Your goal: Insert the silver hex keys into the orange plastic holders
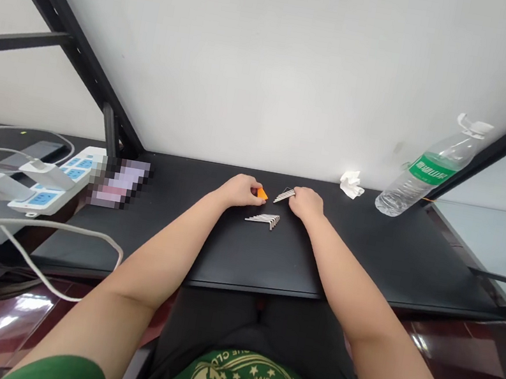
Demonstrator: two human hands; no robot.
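Left hand (239,191), fingers pinching an orange piece (262,194); right hand (307,204), fingers pinching a bunch of metal hex keys (283,196) just beside it. Nearer the body, a row of L-shaped keys (268,219) lies on the black surface (260,262). At right: clear bottle (431,169), green-labelled, capped; its contents cannot be made out.

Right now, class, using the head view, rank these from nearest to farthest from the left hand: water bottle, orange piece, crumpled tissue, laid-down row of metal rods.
From the left hand:
1. Orange piece: in its grip.
2. Row of metal rods: to its front right.
3. Crumpled tissue: well right, toward the back.
4. Water bottle: farthest right, past the tissue.
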